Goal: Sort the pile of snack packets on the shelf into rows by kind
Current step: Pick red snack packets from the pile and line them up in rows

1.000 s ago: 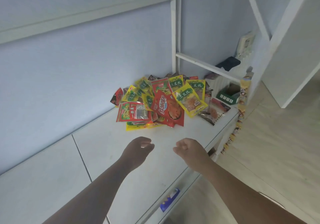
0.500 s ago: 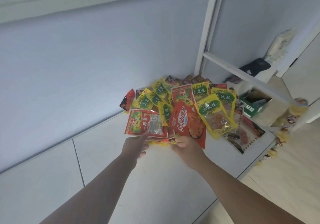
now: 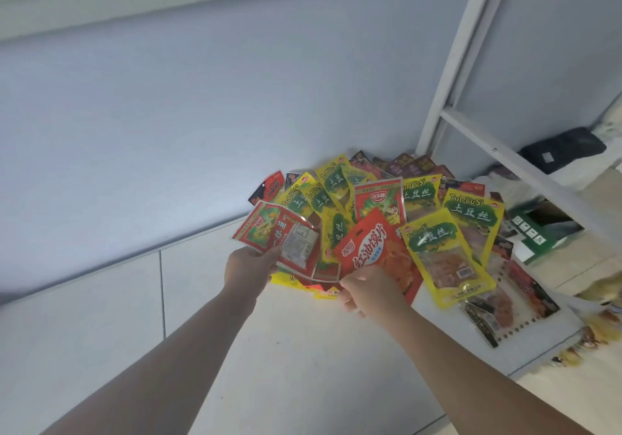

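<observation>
A heap of snack packets lies in the shelf's far right corner against the wall. My left hand [image 3: 250, 266] grips the near edge of a red-and-green packet [image 3: 279, 237] and lifts it off the heap. My right hand [image 3: 368, 286] pinches the bottom of a large red packet [image 3: 373, 249] with white lettering. Several yellow packets with green labels [image 3: 441, 249] fan out behind and to the right. A second red-and-green packet [image 3: 378, 200] stands behind the large red one. Dark packets [image 3: 409, 163] sit at the back. Clear packets [image 3: 505, 300] lie at the right.
The white shelf top [image 3: 303, 350] stretches toward me and to the left. A white frame post [image 3: 454, 64] and crossbar [image 3: 505, 151] rise on the right. Behind the crossbar lie a black pouch [image 3: 562, 150] and a green box [image 3: 542, 229]. The shelf edge drops off at the lower right.
Both hands reached forward from above the bare shelf to the heap. The left took hold of the red-and-green packet and raised it; the right closed on the large red packet. The camera moved closer.
</observation>
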The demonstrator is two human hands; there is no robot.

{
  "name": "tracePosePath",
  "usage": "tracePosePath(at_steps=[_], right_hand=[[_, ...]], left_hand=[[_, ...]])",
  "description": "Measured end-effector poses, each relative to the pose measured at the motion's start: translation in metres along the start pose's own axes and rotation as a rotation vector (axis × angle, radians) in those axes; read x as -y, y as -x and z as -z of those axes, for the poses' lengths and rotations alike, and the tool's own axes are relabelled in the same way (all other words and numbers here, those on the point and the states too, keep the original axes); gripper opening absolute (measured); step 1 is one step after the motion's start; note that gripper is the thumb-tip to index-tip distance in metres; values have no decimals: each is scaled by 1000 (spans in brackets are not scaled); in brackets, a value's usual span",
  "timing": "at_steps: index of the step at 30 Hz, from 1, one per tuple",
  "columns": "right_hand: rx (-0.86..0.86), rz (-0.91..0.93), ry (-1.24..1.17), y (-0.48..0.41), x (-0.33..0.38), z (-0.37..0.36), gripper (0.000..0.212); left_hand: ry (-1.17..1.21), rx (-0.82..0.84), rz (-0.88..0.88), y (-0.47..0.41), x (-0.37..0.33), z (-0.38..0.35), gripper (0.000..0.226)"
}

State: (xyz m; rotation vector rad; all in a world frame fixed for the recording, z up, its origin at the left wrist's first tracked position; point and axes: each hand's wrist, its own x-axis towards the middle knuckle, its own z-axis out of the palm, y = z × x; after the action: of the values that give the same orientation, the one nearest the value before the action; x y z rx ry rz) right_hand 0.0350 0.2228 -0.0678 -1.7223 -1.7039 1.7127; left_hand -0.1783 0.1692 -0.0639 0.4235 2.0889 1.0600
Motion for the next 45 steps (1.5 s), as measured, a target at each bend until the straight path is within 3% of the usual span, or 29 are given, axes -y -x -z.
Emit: tracePosePath(at_steps=[6,12,19,23,27,30,36,45], right_hand=[[147,-71,-127,-3,11,-9,12],[90,-194,-443,-8,17,-37,9],[124,139,-333,26,31,-53,2],[243,294,-286,44,42,-60,14],[402,317,-394,58,51,-75,30],[472,270,-456,66,53,-89,21],[347,278,-258,85,67,-131,13],[464,600,459,138,125,-236,13]], left_hand=[[4,-34,-31,13,3,25,30],[77,-33,-103,44,16,50,11],[323,-129,-131,76,24,85,15],[403,-203,-117,91,39,102,10],[542,-217,-33,103,62,118,14],[581,-199,-10,113,80,134,20],[552,-190,-75,133,111,193,39],[314,-99,-156,176,180,312,26]])
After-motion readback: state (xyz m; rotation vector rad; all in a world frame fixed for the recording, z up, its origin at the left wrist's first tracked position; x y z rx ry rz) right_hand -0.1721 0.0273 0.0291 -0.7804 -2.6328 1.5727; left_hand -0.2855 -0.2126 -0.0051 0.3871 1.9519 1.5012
